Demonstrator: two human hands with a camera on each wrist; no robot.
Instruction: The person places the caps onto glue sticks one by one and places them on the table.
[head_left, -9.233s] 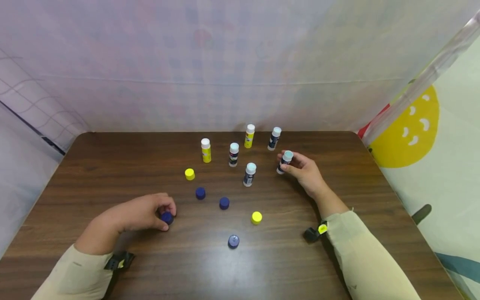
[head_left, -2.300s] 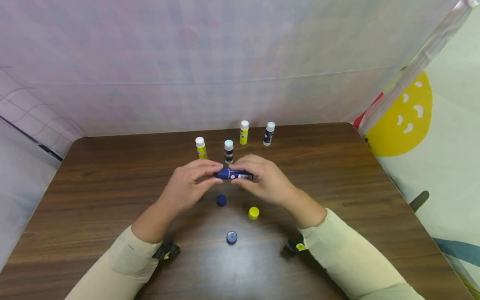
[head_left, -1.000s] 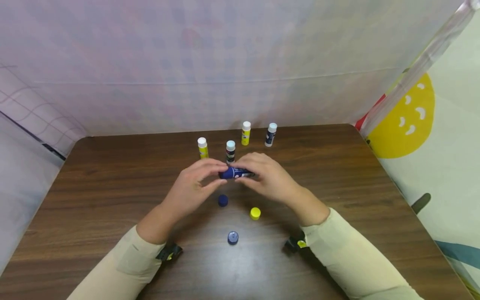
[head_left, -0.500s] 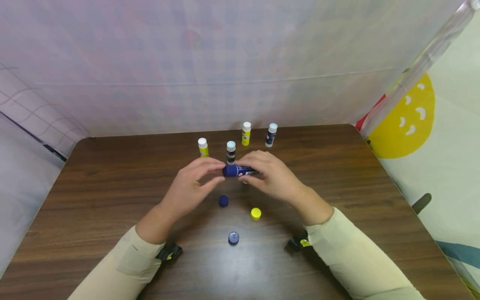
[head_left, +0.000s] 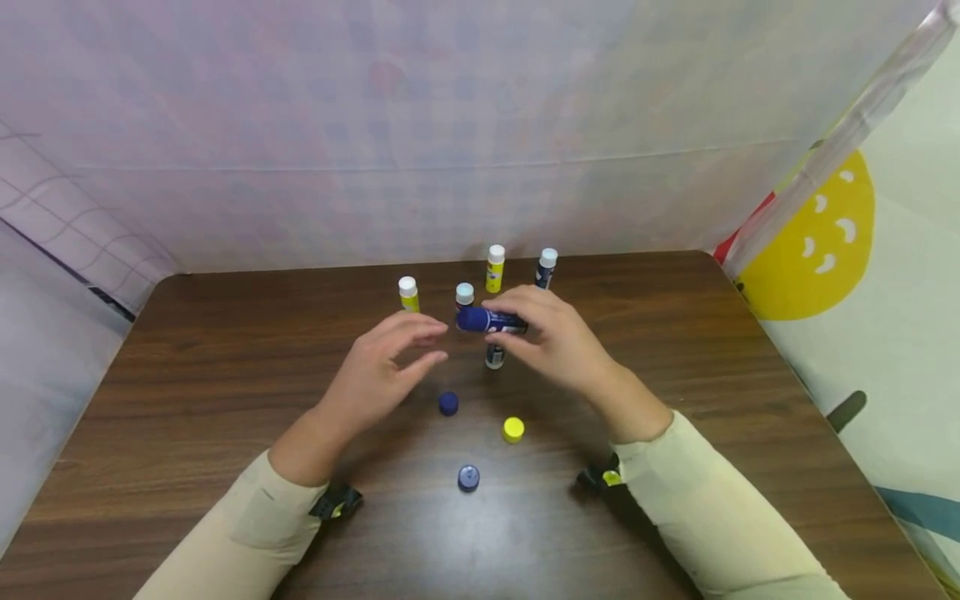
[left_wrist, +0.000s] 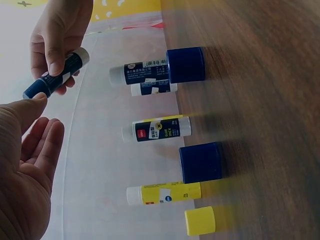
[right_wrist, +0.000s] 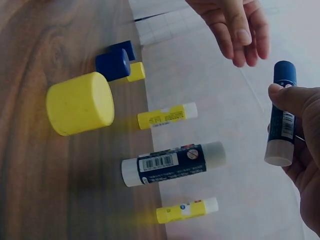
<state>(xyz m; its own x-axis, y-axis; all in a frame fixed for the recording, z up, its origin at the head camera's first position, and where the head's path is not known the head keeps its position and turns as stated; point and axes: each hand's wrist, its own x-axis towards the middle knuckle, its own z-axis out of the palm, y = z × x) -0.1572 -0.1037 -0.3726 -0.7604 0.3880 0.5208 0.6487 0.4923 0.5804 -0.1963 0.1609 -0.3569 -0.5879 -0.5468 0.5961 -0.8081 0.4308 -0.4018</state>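
Your right hand (head_left: pixel 562 342) is gripping a capped navy glue stick (head_left: pixel 492 321) above the tabletop (head_left: pixel 225 358); its blue cap (head_left: pixel 471 319) is pointing toward your left hand (head_left: pixel 375 362), which is hovering empty, relaxed fingers (head_left: pixel 405 328) lying just beside the cap.

In the head view, the held glue stick (head_left: pixel 495 322) was navy with white print, and so was its navy cap (head_left: pixel 472 320), while the right wrist view showed its foot white. Measured from it, a left yellow stick (head_left: pixel 409 302) with a white top stood at ten o'clock, a rear yellow stick (head_left: pixel 495 269), likewise white-topped, at twelve, and a rear navy stick (head_left: pixel 547 270), pale on top, at two. A dark blue cap (head_left: pixel 447 404) lay at seven, a greyer blue cap (head_left: pixel 468 478) at six, a bright yellow cap (head_left: pixel 513 430) just before six. The surface (head_left: pixel 187 375) was dark brown with streaky grain; the sleeves (head_left: pixel 232 525) were cream. At twelve, the curtain (head_left: pixel 450 125) was pale lilac, faintly checked.
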